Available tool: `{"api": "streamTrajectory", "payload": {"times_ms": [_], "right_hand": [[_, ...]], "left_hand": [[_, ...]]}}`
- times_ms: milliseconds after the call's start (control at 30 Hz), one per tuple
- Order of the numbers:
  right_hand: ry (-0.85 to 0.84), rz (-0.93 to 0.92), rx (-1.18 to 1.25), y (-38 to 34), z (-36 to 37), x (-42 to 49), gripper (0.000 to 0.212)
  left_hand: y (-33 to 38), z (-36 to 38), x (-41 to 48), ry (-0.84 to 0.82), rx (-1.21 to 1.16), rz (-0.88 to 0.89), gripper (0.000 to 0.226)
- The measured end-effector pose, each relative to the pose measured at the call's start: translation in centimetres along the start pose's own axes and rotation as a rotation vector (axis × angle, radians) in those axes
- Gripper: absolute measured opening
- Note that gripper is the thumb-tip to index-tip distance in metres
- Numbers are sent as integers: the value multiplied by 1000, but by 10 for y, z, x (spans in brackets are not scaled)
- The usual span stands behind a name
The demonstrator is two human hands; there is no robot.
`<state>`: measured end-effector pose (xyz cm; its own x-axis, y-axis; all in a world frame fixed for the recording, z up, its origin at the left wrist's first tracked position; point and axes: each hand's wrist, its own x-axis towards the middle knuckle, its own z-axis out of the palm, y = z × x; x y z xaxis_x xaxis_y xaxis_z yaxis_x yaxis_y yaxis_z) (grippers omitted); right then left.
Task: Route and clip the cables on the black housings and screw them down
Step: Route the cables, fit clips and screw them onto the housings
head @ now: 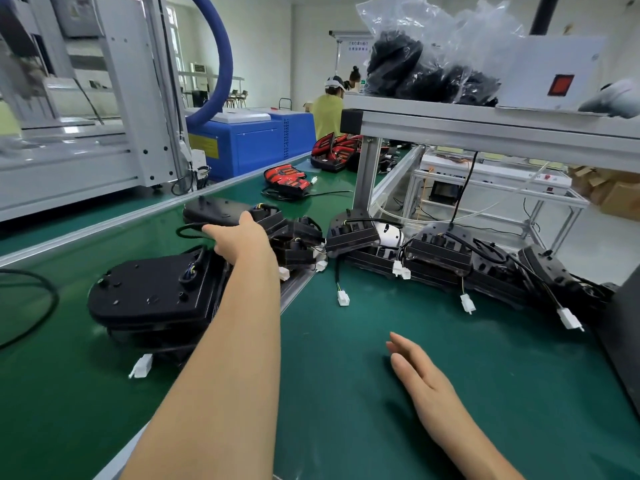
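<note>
We see the left hand [239, 237] stretched far out over the green counter [311, 393], its arm crossing the near stack of black housings [152, 292]. The hand lies against the far black housing [221, 207], which sits flat on the counter behind that stack. The thumb points left toward a loop of black cable [188, 231]. The fingers are hidden behind the hand, so we cannot tell whether they grasp the housing or only touch it.

The right hand [420, 370] is released, fingers straight and together, palm down low over the bare counter, holding nothing. It is well apart from every housing.

A white connector [140, 367] on a short lead lies on the counter just in front of the near stack. To the right, a row of further black housings [436, 252] leans one on another along the foot of an aluminium frame; their cables trail forward and end in white plugs [343, 298] resting on the mat.

Farther back on the counter lies a red tail lamp [285, 180], and beyond it a pile of more red lamps [334, 150]. Above the row, a shelf [485, 124] carries a clear bag of black parts [433, 57] and a white box with a red switch [550, 71]. In the background stands a person in a yellow-green top [327, 114], beside a blue cabinet [256, 142] — a thick blue hose [223, 57] arches above it.
</note>
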<state>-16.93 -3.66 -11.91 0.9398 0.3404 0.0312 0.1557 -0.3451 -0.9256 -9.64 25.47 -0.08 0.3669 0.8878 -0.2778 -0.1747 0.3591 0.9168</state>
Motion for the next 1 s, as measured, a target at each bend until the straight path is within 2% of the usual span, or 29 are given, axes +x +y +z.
{"api": "streamTrajectory", "payload": {"times_ms": [100, 233, 333, 433, 533, 633, 900, 1000], "right_hand": [[-5, -5, 3, 1, 2, 1, 30], [-7, -8, -10, 1, 2, 2, 30], [-7, -12, -15, 1, 1, 1, 30], [-7, -14, -18, 2, 1, 1, 31], [-8, -14, -16, 3, 1, 1, 32], [-3, -15, -19, 4, 2, 2, 32], [1, -15, -42, 4, 2, 1, 33], [-1, -15, -45, 3, 2, 0, 32]], "left_hand": [[-3, -14, 11, 39, 27, -30, 67], [-9, -22, 11, 23, -8, -79, 71], [-12, -24, 11, -33, 1, -56, 59], [-16, -25, 17, -53, 104, 2, 62], [-11, -25, 20, -45, 15, -50, 56], [-6, -29, 19, 4, -67, -132, 61], [-10, -46, 13, 16, 137, 19, 60], [-15, -49, 12, 32, 311, 63, 60]]}}
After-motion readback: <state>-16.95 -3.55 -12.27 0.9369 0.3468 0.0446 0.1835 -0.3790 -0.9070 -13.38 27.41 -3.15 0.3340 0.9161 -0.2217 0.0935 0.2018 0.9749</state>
